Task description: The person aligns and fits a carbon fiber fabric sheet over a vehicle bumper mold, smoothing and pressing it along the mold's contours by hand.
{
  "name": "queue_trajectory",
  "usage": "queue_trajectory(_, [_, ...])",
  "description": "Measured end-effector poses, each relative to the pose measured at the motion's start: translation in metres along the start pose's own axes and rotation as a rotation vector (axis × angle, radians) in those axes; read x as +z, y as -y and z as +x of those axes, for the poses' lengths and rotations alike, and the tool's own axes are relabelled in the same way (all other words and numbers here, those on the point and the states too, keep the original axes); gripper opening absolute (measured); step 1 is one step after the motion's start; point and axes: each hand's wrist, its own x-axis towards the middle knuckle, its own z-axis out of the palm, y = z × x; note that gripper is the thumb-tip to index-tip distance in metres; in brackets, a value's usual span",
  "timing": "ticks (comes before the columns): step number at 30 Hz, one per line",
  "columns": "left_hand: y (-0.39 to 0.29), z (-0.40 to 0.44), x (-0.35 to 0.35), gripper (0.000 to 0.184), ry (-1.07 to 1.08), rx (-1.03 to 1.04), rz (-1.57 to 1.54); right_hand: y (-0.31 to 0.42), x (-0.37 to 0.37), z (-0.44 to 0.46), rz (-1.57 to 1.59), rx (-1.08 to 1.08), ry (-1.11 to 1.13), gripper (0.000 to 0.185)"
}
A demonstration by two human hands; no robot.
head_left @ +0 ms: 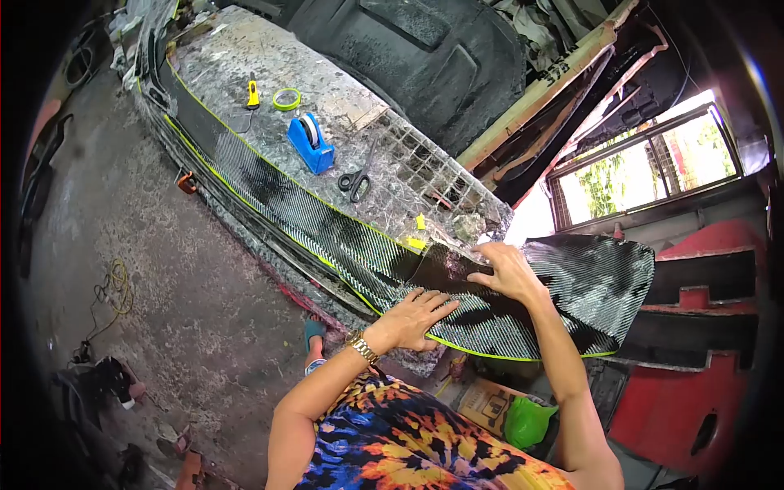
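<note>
A long strip of black woven fabric with a carbon-fibre look (318,233), edged in yellow-green tape, runs along the bench. My left hand (415,320) lies on its near edge, palm down with fingers spread, and a metal watch is on that wrist. Farther right, my right hand (508,271) rests at the far edge of the fabric, its thumb and fingers apart. Beside its fingertips is a smooth dark patch (447,265). The fabric's wide right end (608,286) extends beyond my right arm.
On the worn bench (327,73) are a yellow cutter (252,95), a green tape roll (287,100), a blue tape dispenser (310,147), black scissors (355,184) and a metal grid (425,159). An orange clamp (187,182) is at the near edge. Red panels (670,408) stand at right.
</note>
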Motion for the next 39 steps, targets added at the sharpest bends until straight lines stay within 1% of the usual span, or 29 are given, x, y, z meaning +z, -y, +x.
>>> queue_trajectory(1, [0.0,0.0,-0.001,0.096,0.01,0.009,0.005,0.005,0.0,-0.004,0.008,-0.145,-0.257,0.038])
queue_trajectory(2, [0.0,0.0,-0.001,0.096,0.003,0.01,0.002,0.013,0.0,-0.013,0.013,-0.135,-0.268,0.038])
queue_trajectory(4, [0.001,0.0,0.0,0.095,0.011,0.024,0.004,0.031,0.006,-0.038,0.079,-0.122,-0.213,0.04])
queue_trajectory(5, [0.002,0.0,0.002,0.095,-0.002,0.026,0.004,0.033,0.018,-0.049,0.134,-0.171,-0.193,0.041])
queue_trajectory(6, [0.002,0.0,0.001,0.095,-0.015,0.03,0.003,0.038,0.022,-0.059,0.093,-0.148,-0.122,0.043])
queue_trajectory(9, [0.001,0.0,-0.002,0.094,-0.007,0.042,-0.018,0.034,0.042,-0.074,0.094,-0.082,-0.126,0.046])
queue_trajectory(11, [0.0,0.002,-0.006,0.094,0.011,0.041,-0.031,0.032,0.047,-0.084,0.059,-0.091,-0.117,0.052])
queue_trajectory(12, [0.0,0.004,-0.008,0.094,0.029,0.073,-0.031,0.033,0.049,-0.092,0.018,-0.057,-0.068,0.067])
queue_trajectory(14, [0.0,0.004,-0.01,0.097,0.068,0.043,0.028,0.039,0.049,-0.105,-0.08,-0.039,-0.038,0.084])
queue_trajectory(15, [0.0,0.004,-0.011,0.097,0.069,0.048,0.012,0.045,0.05,-0.111,-0.118,-0.005,0.028,0.098])
queue_trajectory(16, [-0.001,0.005,-0.014,0.096,0.089,0.04,0.006,0.05,0.052,-0.115,-0.182,0.019,0.062,0.105])
queue_trajectory(19, [0.001,0.005,-0.013,0.095,0.095,0.058,-0.012,0.049,0.061,-0.12,-0.304,0.048,0.156,0.112])
queue_trajectory(22, [0.004,0.004,-0.01,0.094,0.071,0.076,0.004,0.044,0.062,-0.119,-0.326,0.042,0.157,0.114])
queue_trajectory(23, [0.005,0.004,-0.009,0.094,0.084,0.078,0.009,0.04,0.063,-0.12,-0.3,0.024,0.153,0.107])
queue_trajectory(24, [0.006,0.006,-0.01,0.094,0.096,0.079,0.014,0.039,0.058,-0.118,-0.305,0.023,0.15,0.107])
queue_trajectory(26, [0.006,0.006,-0.012,0.094,0.091,0.086,0.006,0.036,0.043,-0.11,-0.035,0.043,0.17,0.098])
queue_trajectory(27, [0.005,0.006,-0.012,0.093,0.09,0.09,-0.004,0.034,0.037,-0.105,0.035,0.042,0.138,0.088])
queue_trajectory(30, [0.004,0.006,-0.011,0.092,0.092,0.072,-0.025,0.022,0.039,-0.099,0.057,0.037,0.156,0.084])
queue_trajectory(31, [0.004,0.005,-0.011,0.084,0.067,0.079,-0.041,0.02,0.04,-0.1,0.043,-0.036,0.036,0.07])
queue_trajectory(32, [0.004,0.005,-0.011,0.084,0.06,0.077,-0.034,0.016,0.038,-0.097,0.038,-0.044,0.033,0.07])
queue_trajectory(34, [0.002,0.006,-0.012,0.077,0.046,0.116,0.016,0.011,0.028,-0.086,0.012,-0.098,-0.244,0.061])
queue_trajectory(35, [-0.001,0.005,-0.012,0.072,0.036,0.113,0.009,0.007,0.022,-0.075,-0.073,-0.127,-0.346,0.056])
queue_trajectory(36, [-0.001,0.005,-0.011,0.072,0.04,0.114,0.012,0.004,0.016,-0.06,-0.11,-0.091,-0.379,0.058])
queue_trajectory(38, [-0.001,0.005,-0.01,0.071,0.032,0.125,0.01,-0.008,0.011,-0.027,-0.076,-0.058,-0.522,0.05])
queue_trajectory(39, [-0.001,0.005,-0.009,0.071,0.038,0.127,0.014,-0.016,0.008,-0.019,-0.072,-0.055,-0.527,0.05])
